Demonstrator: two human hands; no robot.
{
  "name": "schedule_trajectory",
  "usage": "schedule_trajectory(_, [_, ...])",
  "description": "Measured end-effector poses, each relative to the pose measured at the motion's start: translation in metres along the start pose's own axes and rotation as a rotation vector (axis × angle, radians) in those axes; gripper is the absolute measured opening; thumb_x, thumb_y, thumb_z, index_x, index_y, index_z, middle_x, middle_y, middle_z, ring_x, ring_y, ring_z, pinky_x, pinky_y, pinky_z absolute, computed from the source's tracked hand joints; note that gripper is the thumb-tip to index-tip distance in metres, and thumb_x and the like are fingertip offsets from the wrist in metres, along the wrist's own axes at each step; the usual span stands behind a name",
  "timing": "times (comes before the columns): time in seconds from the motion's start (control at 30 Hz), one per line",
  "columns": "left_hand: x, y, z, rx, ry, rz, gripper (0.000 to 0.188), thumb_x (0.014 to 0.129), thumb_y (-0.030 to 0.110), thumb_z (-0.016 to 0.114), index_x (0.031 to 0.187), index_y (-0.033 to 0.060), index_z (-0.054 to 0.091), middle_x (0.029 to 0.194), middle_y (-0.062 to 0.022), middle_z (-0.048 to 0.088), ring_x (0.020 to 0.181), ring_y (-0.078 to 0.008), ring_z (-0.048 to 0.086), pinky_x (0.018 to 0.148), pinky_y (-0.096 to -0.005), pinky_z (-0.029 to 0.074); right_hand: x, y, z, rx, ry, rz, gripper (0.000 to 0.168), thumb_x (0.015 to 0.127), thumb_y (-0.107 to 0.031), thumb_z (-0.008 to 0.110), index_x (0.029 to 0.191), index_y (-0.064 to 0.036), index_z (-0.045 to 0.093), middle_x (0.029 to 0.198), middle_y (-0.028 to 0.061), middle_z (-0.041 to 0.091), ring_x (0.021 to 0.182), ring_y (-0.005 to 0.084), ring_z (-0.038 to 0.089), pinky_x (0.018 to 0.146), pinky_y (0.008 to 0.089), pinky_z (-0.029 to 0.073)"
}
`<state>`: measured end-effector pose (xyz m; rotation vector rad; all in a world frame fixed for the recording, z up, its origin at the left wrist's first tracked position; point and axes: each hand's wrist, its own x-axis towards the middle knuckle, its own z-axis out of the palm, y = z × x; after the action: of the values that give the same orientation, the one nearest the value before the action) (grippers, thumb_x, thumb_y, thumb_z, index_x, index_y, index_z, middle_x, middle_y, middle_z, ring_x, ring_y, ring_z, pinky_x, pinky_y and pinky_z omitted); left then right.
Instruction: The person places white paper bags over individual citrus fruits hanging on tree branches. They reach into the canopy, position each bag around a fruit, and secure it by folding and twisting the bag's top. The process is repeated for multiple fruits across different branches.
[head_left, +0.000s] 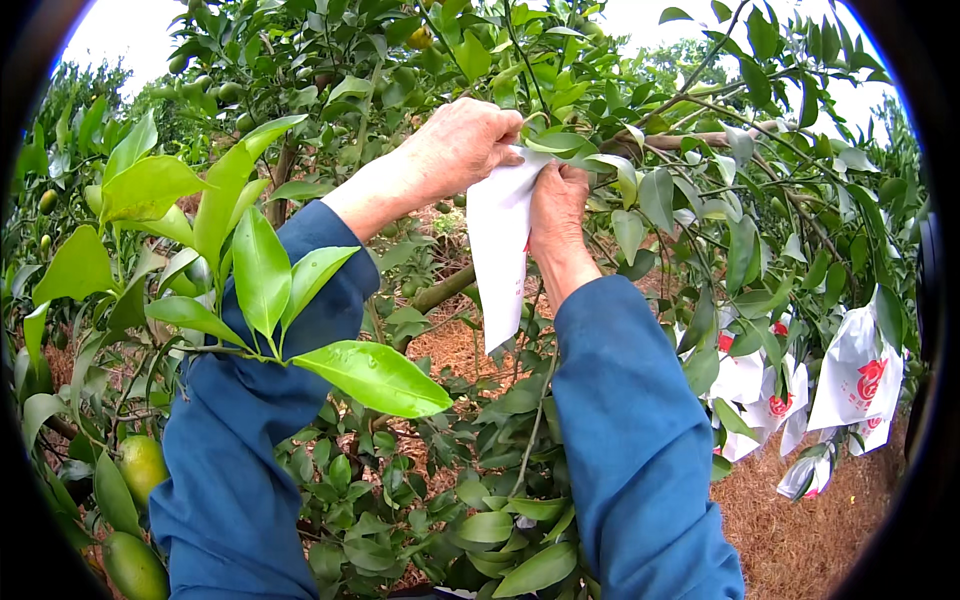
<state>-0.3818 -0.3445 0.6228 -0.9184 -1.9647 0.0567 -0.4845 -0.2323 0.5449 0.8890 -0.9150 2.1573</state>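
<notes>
A white paper fruit bag (501, 240) with red print hangs down between my hands, its upper edge up among the citrus leaves. My left hand (469, 142) pinches the bag's top corner from the left, close to a thin twig. On the other side, my right hand (561, 206) grips the upper right edge between thumb and fingers. Leaves (559, 142) overlap the top of the bag and partly cover its mouth. Whether a fruit is inside cannot be seen.
Bagged fruits in white printed bags (862, 371) hang at the right. Green-yellow citrus fruits (142, 469) hang at lower left. A leafy shoot (262, 277) crosses in front of my left sleeve. A thick branch (697, 141) runs behind my right hand. Dry straw (802, 540) covers the ground.
</notes>
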Motion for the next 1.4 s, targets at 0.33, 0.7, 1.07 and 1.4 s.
schedule_trajectory(0.33, [0.032, -0.049, -0.018, -0.138, -0.164, -0.205, 0.013, 0.073, 0.014, 0.061, 0.074, 0.0011, 0.059, 0.063, -0.0104, 0.057, 0.059, -0.0178, 0.051, 0.057, -0.0318, 0.041, 0.006, -0.005, -0.006, 0.125, -0.109, 0.335, 0.035, 0.087, -0.025, 0.05, 0.111, 0.001, 0.053, 0.096, 0.0113, 0.062, 0.086, 0.0199, 0.059, 0.076, 0.0336, 0.048])
schedule_trajectory(0.7, [0.052, -0.033, -0.01, 0.098, -0.035, -0.009, 0.012, 0.073, 0.01, 0.058, 0.072, -0.0013, 0.054, 0.081, -0.0137, 0.056, 0.071, -0.024, 0.053, 0.063, -0.0335, 0.041, -0.004, -0.064, -0.01, 0.27, -0.378, 0.475, 0.036, 0.092, -0.031, 0.038, 0.107, -0.002, 0.053, 0.09, 0.0114, 0.064, 0.071, 0.0154, 0.066, 0.057, 0.0258, 0.057])
schedule_trajectory(1.07, [0.019, -0.031, -0.046, -0.318, -0.267, -0.634, 0.066, 0.073, 0.054, 0.064, 0.1, -0.0058, 0.063, 0.089, -0.021, 0.064, 0.079, -0.0279, 0.064, 0.065, -0.0339, 0.052, -0.008, -0.028, -0.011, 0.099, -0.179, 0.169, 0.015, 0.084, -0.004, 0.055, 0.098, 0.001, 0.053, 0.088, 0.008, 0.061, 0.075, 0.0126, 0.061, 0.063, 0.0244, 0.051])
schedule_trajectory(1.4, [0.044, -0.018, -0.04, -0.695, -0.449, -0.742, 0.042, 0.077, 0.031, 0.068, 0.104, 0.0008, 0.062, 0.093, -0.0127, 0.065, 0.074, -0.0178, 0.064, 0.065, -0.03, 0.055, 0.013, -0.023, 0.008, -0.429, 0.04, -0.375, 0.028, 0.076, 0.0, 0.048, 0.104, 0.002, 0.052, 0.097, 0.0198, 0.06, 0.091, 0.0326, 0.058, 0.081, 0.0375, 0.043])
